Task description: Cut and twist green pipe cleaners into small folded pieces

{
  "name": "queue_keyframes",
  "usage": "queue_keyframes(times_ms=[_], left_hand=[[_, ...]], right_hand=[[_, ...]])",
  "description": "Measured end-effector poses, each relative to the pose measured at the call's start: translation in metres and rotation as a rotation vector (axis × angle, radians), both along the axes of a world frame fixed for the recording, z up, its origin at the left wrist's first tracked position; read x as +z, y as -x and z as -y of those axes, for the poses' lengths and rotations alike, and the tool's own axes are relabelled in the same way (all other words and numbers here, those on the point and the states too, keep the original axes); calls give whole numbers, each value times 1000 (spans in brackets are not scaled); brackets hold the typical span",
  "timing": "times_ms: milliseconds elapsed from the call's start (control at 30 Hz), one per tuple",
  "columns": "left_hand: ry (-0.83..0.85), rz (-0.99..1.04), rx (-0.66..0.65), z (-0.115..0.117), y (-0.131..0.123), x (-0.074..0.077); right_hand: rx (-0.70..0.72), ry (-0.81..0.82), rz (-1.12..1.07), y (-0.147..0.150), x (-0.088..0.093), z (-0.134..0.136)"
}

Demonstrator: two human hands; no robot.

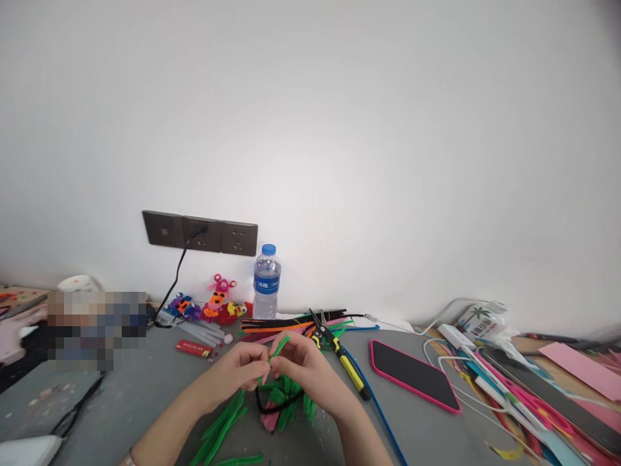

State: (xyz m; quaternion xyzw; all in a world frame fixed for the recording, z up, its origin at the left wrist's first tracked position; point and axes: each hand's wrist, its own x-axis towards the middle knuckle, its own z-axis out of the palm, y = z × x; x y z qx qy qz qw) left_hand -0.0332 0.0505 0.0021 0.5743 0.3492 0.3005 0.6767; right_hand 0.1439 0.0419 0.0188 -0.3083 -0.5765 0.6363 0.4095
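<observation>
My left hand (pixel 237 372) and my right hand (pixel 303 369) meet over the grey table, fingers closed in a pinch on a short green pipe cleaner (pixel 280 346). Its upper end sticks up between them; the rest is mostly covered by the fingers. Below the hands lies a cluster of bent green pipe cleaners (pixel 290 408), with a curved black piece (pixel 266 410) and a pink piece (pixel 270 422) among it. Longer straight green pipe cleaners (pixel 220 427) are spread beside my left forearm.
Yellow-and-black pliers (pixel 347 362) and a pink-cased phone (pixel 414 375) lie to the right. Behind are coloured pipe cleaners (pixel 272 329), a water bottle (pixel 266 285), small fuzzy figures (pixel 217 301) and a red lighter-like item (pixel 194 349). Cables and scissors (pixel 543 411) crowd the far right.
</observation>
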Motion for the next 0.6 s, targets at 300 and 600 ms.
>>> queue_keyframes(times_ms=[300, 600], left_hand=[[-272, -21, 92, -1, -1, 1], [-378, -35, 163, -1, 0, 2]], right_hand=[[-98, -84, 24, 1, 0, 2], [-164, -161, -45, 5, -1, 3]])
